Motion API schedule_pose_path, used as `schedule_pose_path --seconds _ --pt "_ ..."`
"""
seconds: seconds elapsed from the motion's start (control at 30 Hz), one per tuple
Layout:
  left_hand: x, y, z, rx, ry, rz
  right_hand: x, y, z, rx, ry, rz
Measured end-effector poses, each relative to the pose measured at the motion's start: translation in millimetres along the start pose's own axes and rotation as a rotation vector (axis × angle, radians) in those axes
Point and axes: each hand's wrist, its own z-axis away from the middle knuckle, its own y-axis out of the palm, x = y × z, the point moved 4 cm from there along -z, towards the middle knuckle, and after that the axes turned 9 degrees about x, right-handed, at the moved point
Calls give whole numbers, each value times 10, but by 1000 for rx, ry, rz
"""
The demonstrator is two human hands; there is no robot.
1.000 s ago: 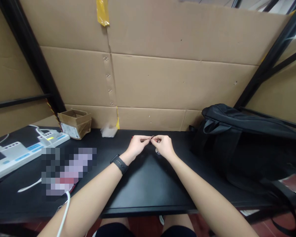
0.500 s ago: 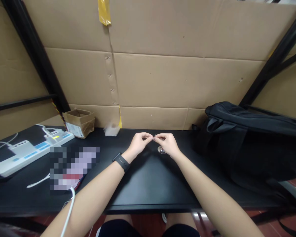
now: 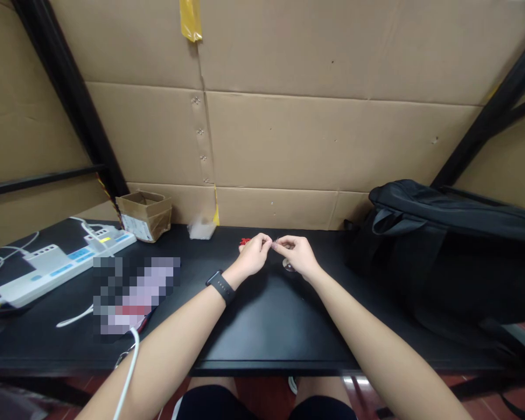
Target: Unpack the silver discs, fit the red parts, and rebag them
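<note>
My left hand and my right hand meet above the middle of the black table, fingertips pinched toward each other. Between them is something very thin and small that I cannot make out. A small red thing lies on the table just behind my left hand. A small shiny round object sits on the table under my right hand. I wear a black band on my left wrist.
A black bag fills the right of the table. At the left lie a white power strip with cables, a small open cardboard box and a blurred patch. Cardboard walls stand behind, with black shelf posts at both sides.
The view has shifted a little to the left and down. My hands stay pinched together; the dark bit seen between the fingers a second ago no longer shows, and the red thing has come into sight.
</note>
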Motion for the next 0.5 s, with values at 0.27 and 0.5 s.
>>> schedule_pose_path --seconds 0.27,0.5 --pt "37 5 -13 -14 -41 -19 -34 17 -31 25 -31 23" --pt "-33 -23 23 -34 12 -87 174 19 10 66 -157 101"
